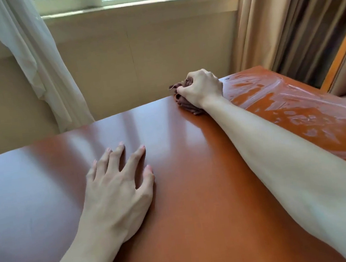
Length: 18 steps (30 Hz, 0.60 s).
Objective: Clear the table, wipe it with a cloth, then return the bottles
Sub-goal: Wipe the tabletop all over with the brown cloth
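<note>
Two bare hands are working on the glossy reddish-brown wooden table (pixel 198 204): my right hand (pixel 203 89), reaching to the far edge right of centre, is gripping a crumpled brown cloth (pixel 183 98) in a closed fist and pressing it onto the surface. My left hand (pixel 118 187) is lying flat, fingers spread and holding nothing, at lower centre. Wet streaks (pixel 290 103) are glistening at the right of the frame.
</note>
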Each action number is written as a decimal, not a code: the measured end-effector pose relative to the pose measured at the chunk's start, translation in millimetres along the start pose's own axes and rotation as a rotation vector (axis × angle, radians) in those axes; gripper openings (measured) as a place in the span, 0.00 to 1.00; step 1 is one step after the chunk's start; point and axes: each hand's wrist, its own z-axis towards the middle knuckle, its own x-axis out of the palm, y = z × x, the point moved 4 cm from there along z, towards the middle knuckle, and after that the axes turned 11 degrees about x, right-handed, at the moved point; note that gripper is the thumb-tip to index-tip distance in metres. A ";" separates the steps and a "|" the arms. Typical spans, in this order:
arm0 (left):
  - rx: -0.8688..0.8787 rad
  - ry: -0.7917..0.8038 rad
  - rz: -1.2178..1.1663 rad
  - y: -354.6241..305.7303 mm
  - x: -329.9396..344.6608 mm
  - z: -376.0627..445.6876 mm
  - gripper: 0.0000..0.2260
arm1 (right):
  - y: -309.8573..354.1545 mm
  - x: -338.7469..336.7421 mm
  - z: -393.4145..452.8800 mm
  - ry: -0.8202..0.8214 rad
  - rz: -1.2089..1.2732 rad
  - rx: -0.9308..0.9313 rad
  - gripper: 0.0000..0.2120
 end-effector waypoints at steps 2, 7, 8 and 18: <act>-0.007 0.016 -0.010 -2.3 -0.5 -0.2 0.31 | 0.2 -1.9 -3.2 0.022 -0.002 -0.006 0.17; -0.025 0.025 -0.026 -5.9 -5.1 -2.0 0.32 | -13.4 -30.3 -74.9 0.192 -0.035 -0.094 0.17; -0.023 0.034 -0.032 -7.5 -5.4 -2.5 0.32 | -18.5 -39.2 -97.0 0.222 -0.048 -0.116 0.17; 0.002 0.074 -0.020 -6.5 -5.4 -4.3 0.25 | -57.9 -112.5 -303.2 0.109 -0.019 -0.222 0.17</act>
